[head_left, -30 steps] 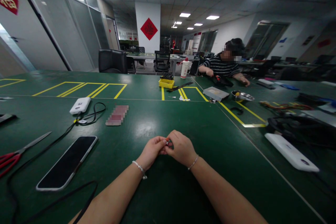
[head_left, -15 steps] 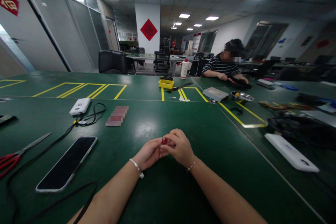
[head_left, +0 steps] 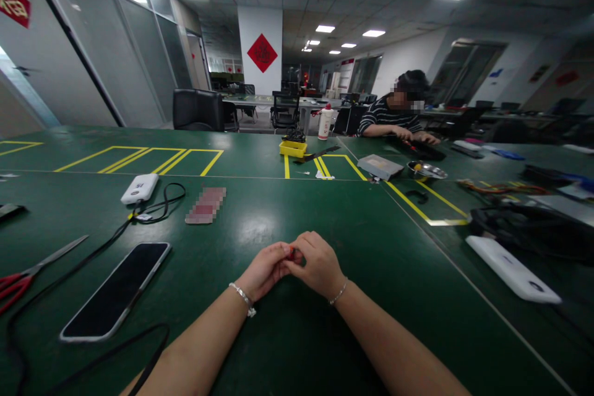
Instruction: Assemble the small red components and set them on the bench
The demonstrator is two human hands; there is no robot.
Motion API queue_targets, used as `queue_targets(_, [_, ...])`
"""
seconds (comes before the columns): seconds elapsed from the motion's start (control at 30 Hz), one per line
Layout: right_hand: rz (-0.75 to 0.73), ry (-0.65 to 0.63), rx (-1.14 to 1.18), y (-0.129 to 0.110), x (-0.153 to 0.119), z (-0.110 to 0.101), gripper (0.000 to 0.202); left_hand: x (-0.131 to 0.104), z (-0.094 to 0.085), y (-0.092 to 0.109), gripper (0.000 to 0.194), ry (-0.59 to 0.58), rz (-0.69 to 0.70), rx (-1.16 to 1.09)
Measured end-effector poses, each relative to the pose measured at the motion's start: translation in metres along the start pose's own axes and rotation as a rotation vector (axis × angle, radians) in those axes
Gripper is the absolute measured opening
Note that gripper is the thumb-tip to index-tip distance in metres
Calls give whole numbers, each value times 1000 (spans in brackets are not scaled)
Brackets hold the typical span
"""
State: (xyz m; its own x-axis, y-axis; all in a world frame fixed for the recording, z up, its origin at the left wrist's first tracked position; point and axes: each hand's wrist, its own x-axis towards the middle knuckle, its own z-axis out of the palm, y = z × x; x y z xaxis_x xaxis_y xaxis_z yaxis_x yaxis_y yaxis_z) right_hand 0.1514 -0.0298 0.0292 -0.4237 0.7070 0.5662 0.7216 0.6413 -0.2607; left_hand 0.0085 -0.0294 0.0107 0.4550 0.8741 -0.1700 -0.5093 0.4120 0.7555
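Note:
Both of my hands meet above the green table (head_left: 278,210), fingertips together around a small red object (head_left: 292,252). Most of that object is covered by fingers, and its kind cannot be made out. My left hand (head_left: 268,269) pinches it between thumb and fingers. From the other side, the bent fingers of my right hand (head_left: 318,265) close on it too. To the left of my hands lie a smartphone (head_left: 118,291) with a dark screen and a pixelated reddish card-like item (head_left: 206,205).
Red-handled scissors (head_left: 41,269), a black cable (head_left: 93,250) and a white power bank (head_left: 140,189) lie left. Another white power bank (head_left: 513,269) is at right. Farther back are a yellow box (head_left: 293,149), a grey case (head_left: 380,167), a metal bowl (head_left: 427,170) and a seated person (head_left: 394,114).
My fingers have shifted slightly around the small red object, and less of its dark and shiny detail shows. The person opposite has moved their hands a little.

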Motion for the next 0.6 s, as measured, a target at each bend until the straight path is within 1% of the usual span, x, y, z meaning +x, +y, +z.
queue_targets(0.1, [-2, -6, -120, 0, 0, 3, 9, 1, 3, -2, 13, 76, 25, 54])
queue_targets(0.17, [-7, -3, -158, 1, -1, 6, 9, 1, 5, -3, 15, 109, 35, 78])
queue_targets(0.3, [-9, 2, -149, 2, -2, 8, 10, 0, 5, -4, 16, 114, 60, 121])
queue_targets(0.43, [1, -11, -153, 3, -2, 8, 11, 2, 2, -4, 16, 159, 96, 191])
queue_targets(0.5, [12, 2, -157, 3, -2, 8, 12, 3, 1, -4, 15, 155, 96, 184])
queue_targets(0.6, [10, 32, -107, 4, -2, 7, 14, 3, 1, -3, 14, 105, 81, 111])
